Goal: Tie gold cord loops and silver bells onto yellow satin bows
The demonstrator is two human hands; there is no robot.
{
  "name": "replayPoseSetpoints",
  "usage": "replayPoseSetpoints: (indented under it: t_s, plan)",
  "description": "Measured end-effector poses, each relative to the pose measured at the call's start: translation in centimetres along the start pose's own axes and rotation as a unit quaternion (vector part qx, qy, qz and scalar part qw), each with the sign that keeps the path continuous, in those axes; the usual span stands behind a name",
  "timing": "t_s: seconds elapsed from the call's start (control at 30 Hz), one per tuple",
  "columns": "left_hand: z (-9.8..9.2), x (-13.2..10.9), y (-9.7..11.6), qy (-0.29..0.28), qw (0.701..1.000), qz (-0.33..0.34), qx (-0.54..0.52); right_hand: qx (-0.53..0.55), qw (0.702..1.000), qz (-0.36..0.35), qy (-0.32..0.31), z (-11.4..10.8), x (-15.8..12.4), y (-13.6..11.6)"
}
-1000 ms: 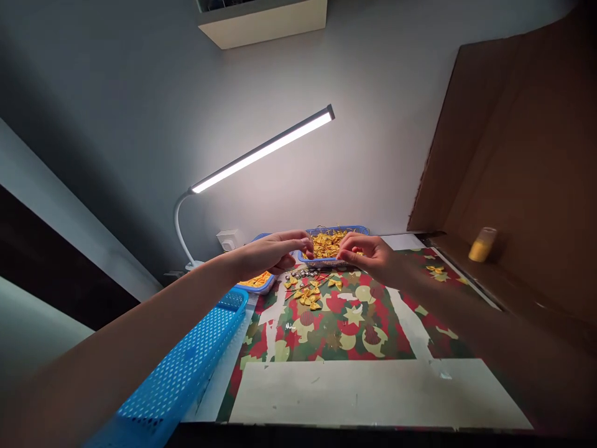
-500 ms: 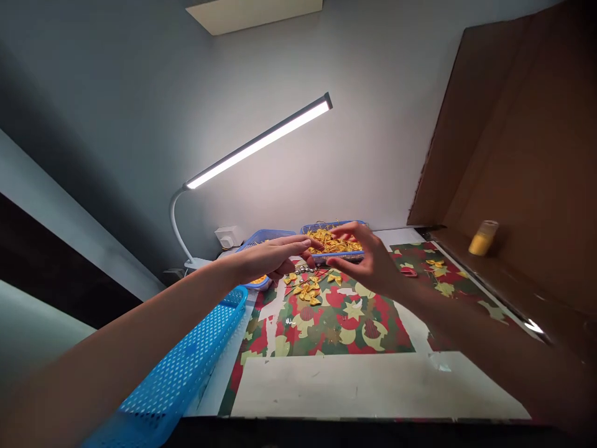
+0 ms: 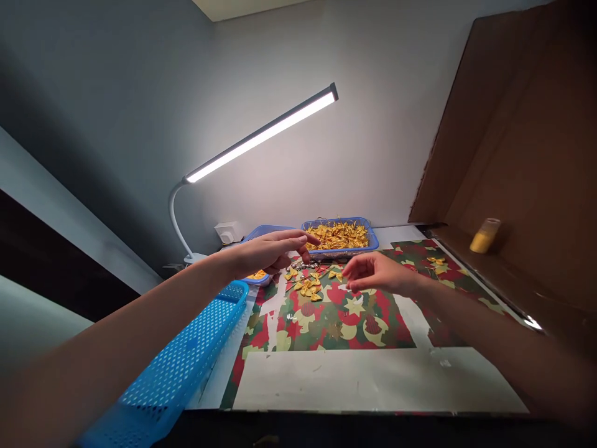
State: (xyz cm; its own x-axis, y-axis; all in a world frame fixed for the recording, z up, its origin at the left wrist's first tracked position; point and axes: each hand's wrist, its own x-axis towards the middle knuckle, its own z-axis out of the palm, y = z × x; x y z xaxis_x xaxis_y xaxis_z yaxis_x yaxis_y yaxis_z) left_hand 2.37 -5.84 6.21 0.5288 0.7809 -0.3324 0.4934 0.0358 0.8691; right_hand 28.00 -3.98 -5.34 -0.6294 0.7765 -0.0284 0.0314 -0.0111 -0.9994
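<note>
My left hand (image 3: 273, 250) hovers over the left part of the patterned sheet, index finger stretched out and the other fingers bent down, with nothing visible in it. Under its fingertips lie several small silver beads (image 3: 305, 266). Several yellow ribbon bows (image 3: 308, 288) lie just in front of them. My right hand (image 3: 373, 274) is low over the sheet, fingers half curled and thumb slightly apart. A single yellow bow (image 3: 334, 275) lies just left of its fingertips; whether they touch is hard to tell. Behind both hands stands a blue basket (image 3: 370, 239) heaped with yellow bows.
A bright blue perforated basket (image 3: 186, 354) stands at the left below my left forearm. A lit desk lamp (image 3: 261, 134) reaches over the back. A jar of yellow stuff (image 3: 485, 236) stands at the right by the cardboard (image 3: 522, 137). Another yellow bow (image 3: 436, 261) lies right.
My right hand has come down and back from in front of the bow basket to the sheet, its fingers curling closer together. My left hand has hardly moved. The view has shifted slightly.
</note>
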Motion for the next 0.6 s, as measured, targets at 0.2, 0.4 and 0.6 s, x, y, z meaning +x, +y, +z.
replayPoseSetpoints:
  t_s: [0.2,0.4,0.6]
  plan:
    - [-0.6,0.3,0.0,0.014,1.000,0.001,0.022,-0.210,0.973,0.078,-0.061,-0.9,-1.1,2.9]
    - [-1.1,0.2,0.4,0.016,0.998,0.007,0.059,-0.317,0.943,0.089,-0.055,-1.6,-0.7,2.7]
    - [-0.8,0.4,0.8,0.031,0.994,0.004,0.102,-0.189,0.976,-0.107,0.013,2.5,2.0,-0.8]
